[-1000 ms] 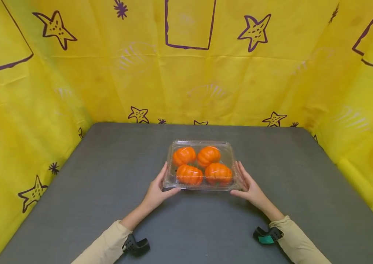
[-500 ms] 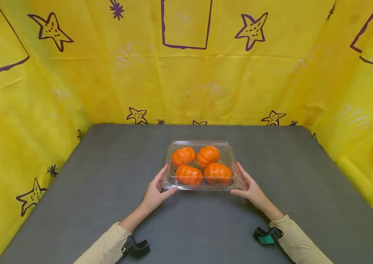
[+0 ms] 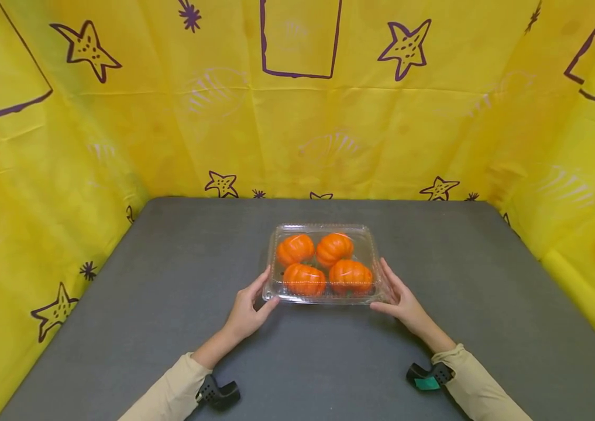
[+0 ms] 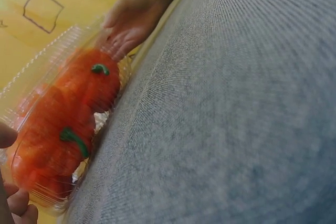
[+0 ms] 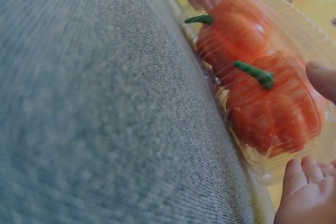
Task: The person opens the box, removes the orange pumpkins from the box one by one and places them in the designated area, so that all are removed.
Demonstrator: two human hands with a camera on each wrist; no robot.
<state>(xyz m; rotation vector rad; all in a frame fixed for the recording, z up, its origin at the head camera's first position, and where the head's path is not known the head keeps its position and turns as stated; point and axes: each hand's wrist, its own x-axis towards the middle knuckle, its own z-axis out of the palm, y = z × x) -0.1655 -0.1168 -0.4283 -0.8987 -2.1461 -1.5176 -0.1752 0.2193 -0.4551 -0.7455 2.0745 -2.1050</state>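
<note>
A clear plastic clamshell box (image 3: 323, 231) with its lid down holds several small orange pumpkins (image 3: 350, 276), and green stems show in both wrist views. At its left end, my left hand (image 3: 246, 311) grips the near corner, with the thumb in front and the fingers along the side. Mirroring this, my right hand (image 3: 408, 307) holds the right end, its thumb (image 5: 321, 80) on one side of the corner and its fingers (image 5: 304, 177) on the other. The undersides of the box and some of the fingertips are hidden in the head view.
The box is over the middle of a dark grey table (image 3: 197, 251). Yellow cloth (image 3: 297, 134) printed with purple starfish surrounds the back and both sides. Each wrist wears a black camera mount (image 3: 218, 393) at a beige sleeve cuff.
My left thumb has slid slightly left along the box's front edge toward the corner. The box and my right hand stay nearly where they were; the head view shifts a little.
</note>
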